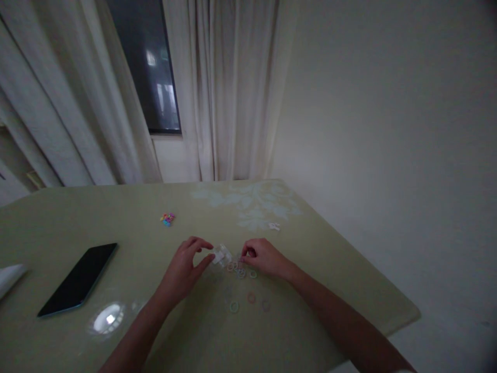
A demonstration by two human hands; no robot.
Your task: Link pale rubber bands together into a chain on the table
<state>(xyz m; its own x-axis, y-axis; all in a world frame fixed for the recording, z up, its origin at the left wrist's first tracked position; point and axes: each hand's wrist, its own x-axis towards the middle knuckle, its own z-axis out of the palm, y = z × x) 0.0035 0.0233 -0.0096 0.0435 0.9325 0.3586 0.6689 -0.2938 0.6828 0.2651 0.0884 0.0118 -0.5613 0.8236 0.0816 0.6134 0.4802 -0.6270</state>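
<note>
Near the middle of the table a small clear plastic packet or box lies with a white piece in it or on it. My left hand is at its left side, thumb and index finger apart, the thumb tip at its edge. A small cluster of pale rings lies just right of the packet. Over the cluster my right hand has thumb and fingers pinched together; what is between them is too small to make out. Closer to me lie a green ring, an orange ring and a greyish ring.
A black tablet lies at the left, with a white object beyond it at the frame edge. Farther back are a small colourful pile and several white bits. The wall borders the table's right side.
</note>
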